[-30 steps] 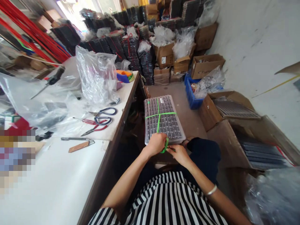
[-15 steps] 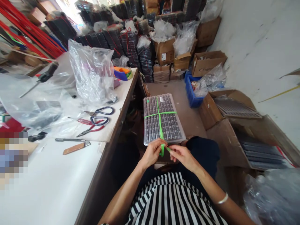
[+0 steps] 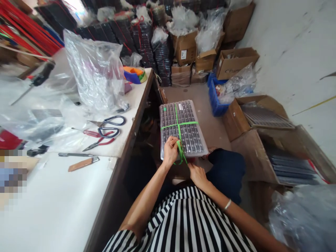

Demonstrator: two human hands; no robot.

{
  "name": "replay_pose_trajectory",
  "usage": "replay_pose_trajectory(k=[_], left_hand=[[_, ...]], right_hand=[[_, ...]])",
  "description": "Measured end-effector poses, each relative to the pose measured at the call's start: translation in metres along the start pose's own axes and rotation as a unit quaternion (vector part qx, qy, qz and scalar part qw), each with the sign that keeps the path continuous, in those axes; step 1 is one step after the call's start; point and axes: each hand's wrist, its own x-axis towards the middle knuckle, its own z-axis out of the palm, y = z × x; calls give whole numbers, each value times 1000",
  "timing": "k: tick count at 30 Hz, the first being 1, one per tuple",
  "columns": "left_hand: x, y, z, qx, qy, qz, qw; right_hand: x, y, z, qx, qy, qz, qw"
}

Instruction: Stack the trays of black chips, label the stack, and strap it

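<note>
In front of my knees lies a clear plastic tray (image 3: 194, 141) filled with rows of small dark parts. Bright green strap (image 3: 188, 123) crosses over its top in both directions. My left hand (image 3: 171, 148) is closed on the strap above the tray's near edge, where a loop of it hangs down. Lower and to the right, my right hand (image 3: 198, 175) grips another length of the strap, which runs taut up toward the left hand. The fingertips of the right hand are partly hidden.
On the white table (image 3: 99, 196) to the left lie scissors (image 3: 109, 126), red-handled pliers (image 3: 101, 141), a screwdriver (image 3: 90, 133) and a cutter (image 3: 83, 164). Open cardboard boxes (image 3: 237, 120) and a blue crate (image 3: 217, 105) stand to the right. Tall stacks of dark trays (image 3: 162, 59) fill the back.
My hands have moved apart: the left went up over the tray's near edge, while the right drew down toward my body, pulling the strap straight between them. The view has shifted slightly.
</note>
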Motion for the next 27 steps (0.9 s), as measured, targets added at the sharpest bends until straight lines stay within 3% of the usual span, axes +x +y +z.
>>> replay_pose_trajectory(k=[3,6,9,12,14,20,24,27], left_hand=[[-1,9,-13,29,-87,32,995],[4,20,-19,72,-165,61,982],[13,30,-15,116,-208,79,968],[20,36,-10,152,-237,89,955],[21,36,-11,171,-246,92,950],[15,33,-19,184,-235,100,949],[11,29,-25,165,-250,111,948],[8,23,-26,149,-245,112,952]], right_hand=[[8,1,-11,13,23,5,1000],[-9,-10,-27,35,63,5,997],[-23,-33,-40,66,102,-11,992],[-18,-47,-45,93,124,5,988],[-13,-39,-47,108,150,51,981],[-21,20,-47,211,259,150,931],[-21,14,-28,288,317,70,901],[-14,-5,-11,306,311,-20,899]])
